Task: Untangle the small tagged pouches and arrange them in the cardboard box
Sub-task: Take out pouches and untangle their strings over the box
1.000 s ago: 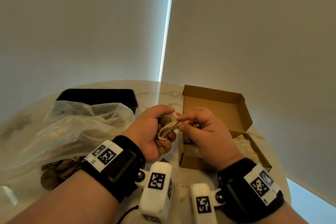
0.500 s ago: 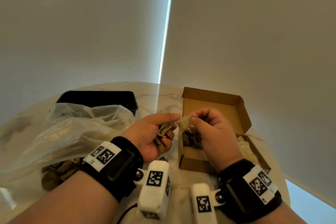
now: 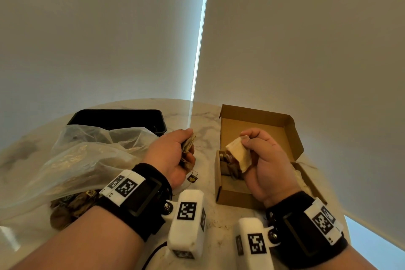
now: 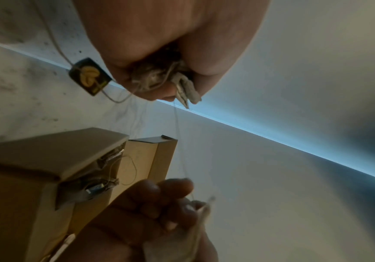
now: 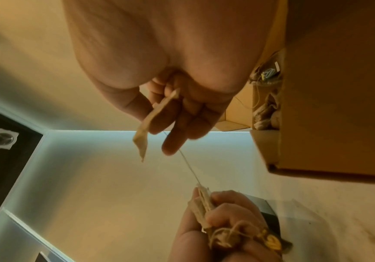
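Above marble table (image 3: 206, 120), right hand (image 3: 266, 164) pinches pouch (image 3: 237, 152); left hand (image 3: 169, 156) grips bundle (image 3: 188, 149).

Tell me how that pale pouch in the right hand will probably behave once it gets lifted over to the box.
Probably floppy and light: the pale pouch looks thin and flat where the right hand pinches it. It may tug back, since a string runs from it to the bundle that the left hand holds. It seems unlikely to roll.

The cardboard box (image 3: 285, 126) is plain brown, the pouch (image 3: 238, 155) pale cream, and the tray (image 3: 118, 116) black. The tag (image 4: 89, 76) is black with a yellow mark, and the worktop (image 3: 206, 116) is white marble with grey veins.
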Motion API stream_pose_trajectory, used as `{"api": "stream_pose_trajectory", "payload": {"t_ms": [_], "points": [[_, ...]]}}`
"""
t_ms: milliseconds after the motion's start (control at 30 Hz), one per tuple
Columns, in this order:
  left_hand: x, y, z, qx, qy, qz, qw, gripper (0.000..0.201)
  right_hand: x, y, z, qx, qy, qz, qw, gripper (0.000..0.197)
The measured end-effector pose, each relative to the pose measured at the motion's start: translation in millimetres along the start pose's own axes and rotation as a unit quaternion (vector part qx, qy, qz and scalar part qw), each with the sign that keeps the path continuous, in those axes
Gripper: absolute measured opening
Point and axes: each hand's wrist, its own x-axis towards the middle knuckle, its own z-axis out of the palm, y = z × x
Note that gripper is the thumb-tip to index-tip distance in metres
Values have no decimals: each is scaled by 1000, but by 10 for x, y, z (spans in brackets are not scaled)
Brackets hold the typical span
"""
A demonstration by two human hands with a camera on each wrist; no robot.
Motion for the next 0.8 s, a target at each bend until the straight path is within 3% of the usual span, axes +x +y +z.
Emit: {"api": "stream_pose_trajectory", "payload": {"t_ms": [167,700,800], "points": [[-15,-6,8,23,14,3,1000,13,-34,-70,61,119,-26,13,992,13],[-72,-21,18,87,32,43,995,16,-46,-101,41,147,-33,-12,989,11],[-77,-23,13,126,8,54,991,39,-42,-90,30,142,-35,-13,989,10]]}}
